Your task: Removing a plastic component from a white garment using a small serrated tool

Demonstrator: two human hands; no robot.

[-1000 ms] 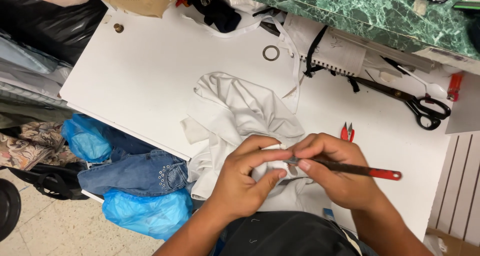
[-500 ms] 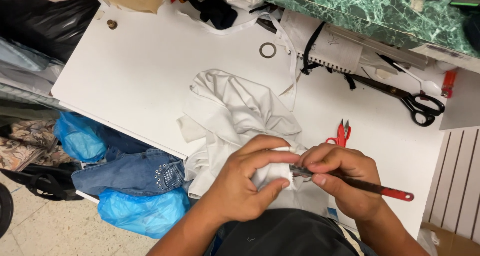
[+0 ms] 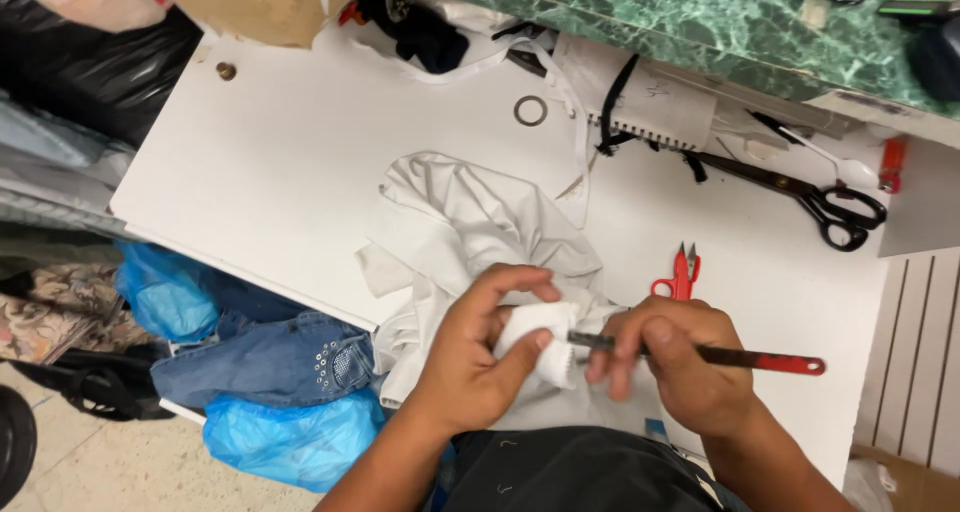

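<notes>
White crumpled fabric garment lies at the centre of the white tabletop, its long axis running from the upper middle of the frame down toward the lower middle, where a bunched fold of it sits between the hands. The thin dark metal tool with a red handle lies almost level, red end toward the right edge, tip pointing left into the fold. That tip is hidden by cloth and fingers, so its shape is hard to make out. The left hand is curled around the bunched fold, thumb and fingers pressed on it. The right hand is closed around the tool's shaft, fingertips pinching near the tip. Small red thread snips lie just above the right hand.
</notes>
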